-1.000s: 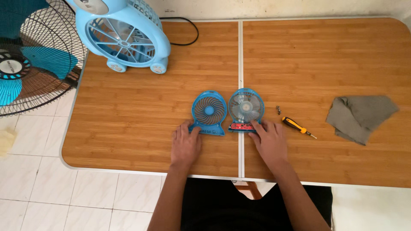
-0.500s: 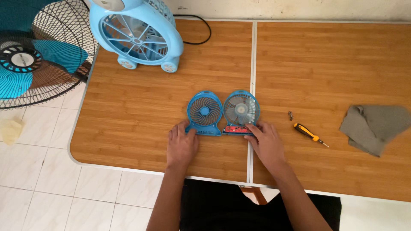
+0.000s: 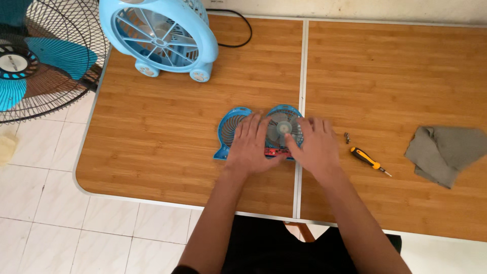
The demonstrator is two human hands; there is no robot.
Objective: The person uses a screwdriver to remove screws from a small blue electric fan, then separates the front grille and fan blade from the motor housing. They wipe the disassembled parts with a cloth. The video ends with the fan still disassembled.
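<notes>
Small blue fan halves, two in count, lie flat side by side near the front middle of the table: the front grille point(image 3: 229, 133) and, touching it at 3 o'clock, the rear housing point(image 3: 284, 127) with its pale blades and a red strip along the bottom edge. We note our left hand point(image 3: 251, 147) spread flat, fingers extended, over the place where the halves join; our right hand point(image 3: 317, 147) lies open on the housing's right edge. At 3 o'clock from the hands we count one cluster of small screws point(image 3: 347, 137), one orange-handled screwdriver point(image 3: 368, 160) and one grey cloth point(image 3: 446, 152). One large light-blue fan point(image 3: 160, 35) stands at 11 o'clock, with one black cable point(image 3: 238, 30). The wooden table point(image 3: 152, 127) has a pale centre seam; beyond its left edge stands one pedestal fan point(image 3: 40, 61) on white floor tiles point(image 3: 40, 203).
</notes>
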